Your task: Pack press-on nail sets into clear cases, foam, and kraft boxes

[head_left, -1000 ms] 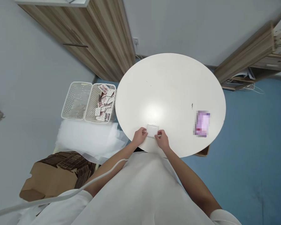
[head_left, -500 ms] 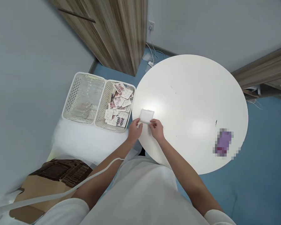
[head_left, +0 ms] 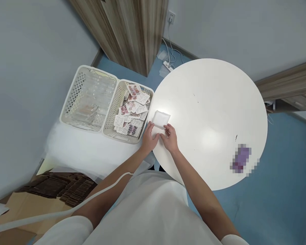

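Round white table (head_left: 214, 95), right of centre: flat support. Card basket (head_left: 116, 106), left of centre, beside it, presumably for reach. Left hand (head_left: 148, 139), right hand (head_left: 170, 139): fingers half-curled at white packet (head_left: 161, 119), mid-frame, apparently steadying; cannot tell if gripped.

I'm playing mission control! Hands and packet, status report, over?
Left hand, right hand at near edge of white packet. White table beneath. Card basket beside left hand.

The purple item (head_left: 241, 157) is blurred into blocks — the wooden cabinet (head_left: 127, 30) cropped above.
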